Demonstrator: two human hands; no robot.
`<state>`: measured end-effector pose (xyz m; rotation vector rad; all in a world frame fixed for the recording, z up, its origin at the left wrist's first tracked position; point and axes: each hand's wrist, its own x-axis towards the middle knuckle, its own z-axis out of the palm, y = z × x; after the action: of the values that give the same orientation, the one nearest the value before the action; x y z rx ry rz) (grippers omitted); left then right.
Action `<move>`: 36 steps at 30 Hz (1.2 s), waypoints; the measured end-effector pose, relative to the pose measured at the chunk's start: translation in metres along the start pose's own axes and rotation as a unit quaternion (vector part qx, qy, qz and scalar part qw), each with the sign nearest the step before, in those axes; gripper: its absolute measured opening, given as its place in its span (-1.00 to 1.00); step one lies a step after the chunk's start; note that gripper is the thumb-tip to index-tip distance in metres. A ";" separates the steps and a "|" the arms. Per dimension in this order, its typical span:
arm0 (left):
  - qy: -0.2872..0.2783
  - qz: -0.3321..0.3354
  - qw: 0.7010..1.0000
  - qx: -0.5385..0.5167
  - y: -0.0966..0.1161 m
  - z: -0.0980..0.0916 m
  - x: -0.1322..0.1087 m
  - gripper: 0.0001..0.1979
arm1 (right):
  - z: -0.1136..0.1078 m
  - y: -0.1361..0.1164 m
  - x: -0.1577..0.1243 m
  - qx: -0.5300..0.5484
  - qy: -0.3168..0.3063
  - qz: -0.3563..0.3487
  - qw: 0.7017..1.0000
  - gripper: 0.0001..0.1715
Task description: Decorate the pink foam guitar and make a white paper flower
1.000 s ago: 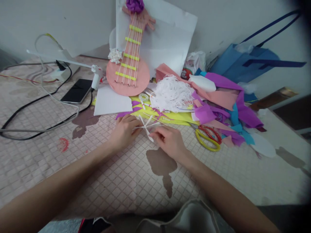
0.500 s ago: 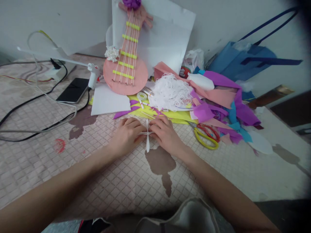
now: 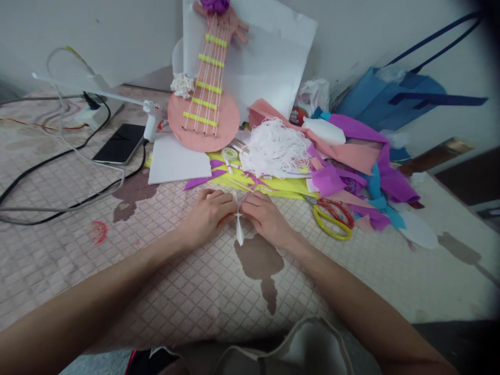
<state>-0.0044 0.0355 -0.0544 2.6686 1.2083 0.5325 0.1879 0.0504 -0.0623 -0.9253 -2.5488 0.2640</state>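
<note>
Pink quilted surface (image 3: 195, 291) by a white wall (image 3: 117, 31), strewn with paper scraps (image 3: 351, 151). Left hand (image 3: 207, 216) and right hand (image 3: 265, 219) meet, fingers pinching crossed white strips (image 3: 239, 229).

White strip piece (image 3: 239, 233) just below the paper guitar (image 3: 203, 122): its middle is covered by the pinching fingertips of the left hand (image 3: 209, 216) and right hand (image 3: 265, 219). Only the lower tip and a short top end show, and how the strips join can't be told. Guitar head and purple flower (image 3: 214, 5) are cut by the top edge. Scissors (image 3: 332, 221), right and below the guitar: blades buried under paper scraps (image 3: 351, 156). Red-labelled container (image 3: 299, 115) right of the guitar sits mostly behind pink paper (image 3: 273, 112), label unreadable. Phone (image 3: 119, 145) left of the guitar: far corner behind the glue gun (image 3: 151, 117). Blue bag (image 3: 390, 99) far right of the guitar: handle fades into the dark corner. Both forearms are cut by the bottom edge.
</note>
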 end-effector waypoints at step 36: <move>-0.030 -0.014 0.995 -0.090 -0.018 -0.025 0.003 -0.92 | -0.019 0.064 0.024 -0.060 0.071 0.070 0.993 -0.88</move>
<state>-0.0249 0.0496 -0.0359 2.4955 1.1217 0.5276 0.2159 0.1157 -0.0576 -1.1271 -2.3941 0.0824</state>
